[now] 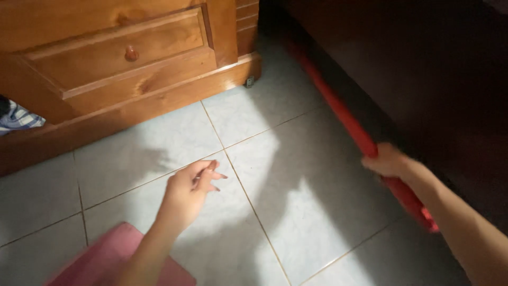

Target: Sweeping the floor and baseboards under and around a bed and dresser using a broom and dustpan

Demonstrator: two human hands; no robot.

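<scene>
1. Around the red handle point(353, 124) your right hand point(389, 160) is wrapped shut, gripping partway along the pole; a short length of it, blurred, shows below your wrist near your forearm.
2. Above that grip the handle runs away from you toward the dark gap under the dark furniture point(423, 63). Its far end is lost in shadow, so you cannot see what head it carries or what it touches.
3. Well to the left of the grip, your left hand point(193, 185) hangs free over the pale tiled floor point(296, 201), fingers loosely spread and slightly curled, holding nothing.
4. Below and left of that empty hand lies a pink flat thing point(114, 254), blurred at the frame's edge; your forearm crosses over it.
5. Beyond the left hand stands a wooden cabinet point(121, 58) with a knobbed drawer, and a striped cloth point(18, 117) peeks out at its left.
6. Judging progress: the lit tiles between your hands show no visible debris or pile, so the open floor looks done or untouched; the stretch under the dark furniture seems to be what the pole is working now.
</scene>
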